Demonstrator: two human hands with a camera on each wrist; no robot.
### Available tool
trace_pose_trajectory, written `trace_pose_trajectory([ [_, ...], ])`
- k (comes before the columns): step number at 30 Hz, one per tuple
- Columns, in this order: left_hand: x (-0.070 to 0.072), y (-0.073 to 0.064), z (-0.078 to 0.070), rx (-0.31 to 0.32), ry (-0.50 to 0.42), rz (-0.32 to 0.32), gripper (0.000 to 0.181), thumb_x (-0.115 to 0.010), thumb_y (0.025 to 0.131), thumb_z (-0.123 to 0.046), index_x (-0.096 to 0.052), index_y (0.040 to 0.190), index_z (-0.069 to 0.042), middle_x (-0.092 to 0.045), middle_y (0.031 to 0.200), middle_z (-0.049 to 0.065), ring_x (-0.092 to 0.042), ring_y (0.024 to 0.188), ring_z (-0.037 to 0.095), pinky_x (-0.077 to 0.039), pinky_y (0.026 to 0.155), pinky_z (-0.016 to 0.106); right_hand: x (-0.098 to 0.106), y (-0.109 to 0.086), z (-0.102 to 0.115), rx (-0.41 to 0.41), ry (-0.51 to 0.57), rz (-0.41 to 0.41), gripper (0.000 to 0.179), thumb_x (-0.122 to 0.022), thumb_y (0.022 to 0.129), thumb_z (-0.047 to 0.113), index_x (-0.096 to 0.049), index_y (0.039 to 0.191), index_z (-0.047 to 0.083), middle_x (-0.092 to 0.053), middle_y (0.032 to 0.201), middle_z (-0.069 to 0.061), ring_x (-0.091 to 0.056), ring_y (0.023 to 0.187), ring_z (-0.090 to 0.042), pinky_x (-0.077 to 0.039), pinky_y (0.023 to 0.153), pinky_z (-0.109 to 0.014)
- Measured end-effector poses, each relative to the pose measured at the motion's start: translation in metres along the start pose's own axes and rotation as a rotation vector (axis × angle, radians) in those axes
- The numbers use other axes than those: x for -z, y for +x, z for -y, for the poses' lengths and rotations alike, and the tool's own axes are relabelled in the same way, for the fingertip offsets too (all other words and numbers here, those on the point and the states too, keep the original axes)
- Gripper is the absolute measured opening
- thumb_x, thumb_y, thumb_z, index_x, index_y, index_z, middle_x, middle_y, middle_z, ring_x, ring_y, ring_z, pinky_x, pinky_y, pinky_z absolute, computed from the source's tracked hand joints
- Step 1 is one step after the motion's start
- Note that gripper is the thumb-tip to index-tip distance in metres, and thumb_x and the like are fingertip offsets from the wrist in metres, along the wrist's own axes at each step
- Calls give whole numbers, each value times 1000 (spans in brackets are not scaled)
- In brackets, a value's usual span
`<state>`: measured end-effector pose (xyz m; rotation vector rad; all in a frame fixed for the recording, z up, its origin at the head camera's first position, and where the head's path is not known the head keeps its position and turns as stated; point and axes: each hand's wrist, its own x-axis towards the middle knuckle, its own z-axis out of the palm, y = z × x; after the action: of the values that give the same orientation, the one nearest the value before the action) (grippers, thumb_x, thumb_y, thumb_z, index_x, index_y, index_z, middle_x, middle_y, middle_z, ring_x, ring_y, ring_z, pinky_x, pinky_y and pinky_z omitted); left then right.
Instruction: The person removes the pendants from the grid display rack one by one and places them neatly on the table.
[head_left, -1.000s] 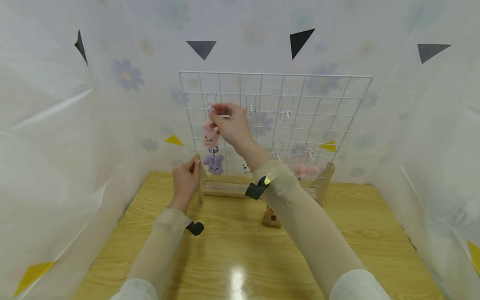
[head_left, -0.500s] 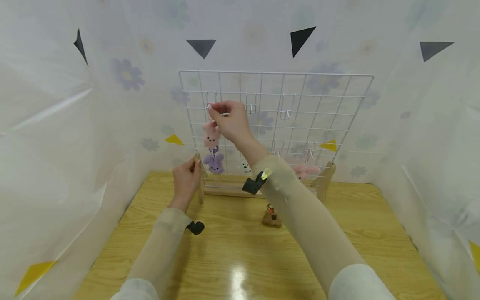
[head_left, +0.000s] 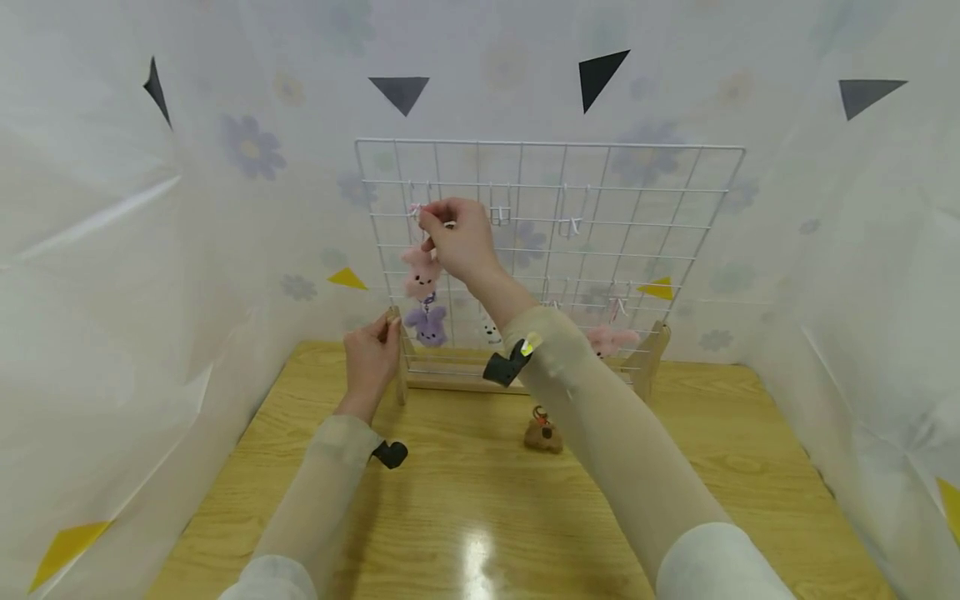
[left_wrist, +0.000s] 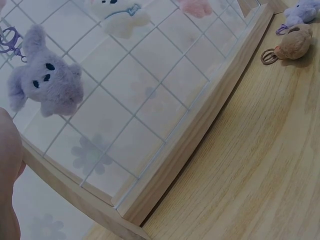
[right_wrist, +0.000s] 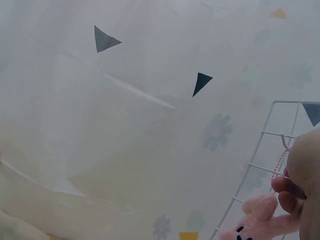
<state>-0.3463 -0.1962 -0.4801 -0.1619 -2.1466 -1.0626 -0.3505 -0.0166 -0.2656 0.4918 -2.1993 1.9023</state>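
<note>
My right hand (head_left: 468, 242) is raised to the upper left of a white wire grid rack (head_left: 551, 145), pinching the top of a pink plush keychain (head_left: 422, 277). In the right wrist view its red-and-white cord (right_wrist: 278, 165) runs up to a white hook (right_wrist: 284, 142), beside my fingertips. Directly below the pink plush hangs a purple plush keychain (head_left: 427, 326), long-eared in the left wrist view. My left hand (head_left: 370, 360) grips the top of the rack's left wooden post (head_left: 401, 379); only part of that hand shows in its own wrist view.
Other hooks (head_left: 572, 227) sit along the grid. A white plush (head_left: 491, 332) and a second pink plush (head_left: 612, 342) hang lower down. On the wooden table (head_left: 450, 500) lies a brown plush keychain (head_left: 542, 436), with a lavender plush (left_wrist: 301, 11) behind it in the left wrist view.
The right hand has risen slightly, and the pink keychain's cord now shows up at the hook. My left hand keeps its grip on the post.
</note>
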Motion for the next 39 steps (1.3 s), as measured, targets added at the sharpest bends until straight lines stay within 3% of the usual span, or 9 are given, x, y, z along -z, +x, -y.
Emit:
trace_pose_trajectory([
  [5, -1, 1, 0, 8, -3, 13, 20, -72, 103, -10, -80, 103, 8, -76, 83, 21, -73, 65, 32, -62, 61, 46, 2, 0, 0, 1, 7, 6, 15, -65, 107, 11, -70, 113, -3, -70, 107, -18, -67, 71, -18, -60, 60, -32],
  [12, -4, 0, 0, 22, 0, 21, 22, -71, 103, -12, -79, 109, 7, -77, 86, 23, -74, 68, 32, -63, 63, 47, 6, -2, 3, -9, 35, 11, 15, -64, 107, 11, -69, 113, -2, -69, 104, -13, -68, 73, -18, -61, 62, -33],
  [24, -5, 0, 2, 16, 4, 17, 23, -71, 104, -13, -79, 109, 8, -77, 88, 22, -75, 70, 32, -63, 65, 47, 8, -11, 12, 40, 69, 17, 13, -65, 107, 10, -69, 112, -2, -69, 109, -21, -68, 73, -21, -61, 62, -35],
  [39, -5, 1, 3, 21, -2, 19, 22, -72, 103, -11, -79, 108, 8, -77, 86, 23, -74, 69, 34, -63, 64, 48, 16, -27, 25, 96, 108, 78, 19, -64, 107, 8, -68, 115, -9, -69, 99, -12, -66, 70, -19, -58, 60, -34],
])
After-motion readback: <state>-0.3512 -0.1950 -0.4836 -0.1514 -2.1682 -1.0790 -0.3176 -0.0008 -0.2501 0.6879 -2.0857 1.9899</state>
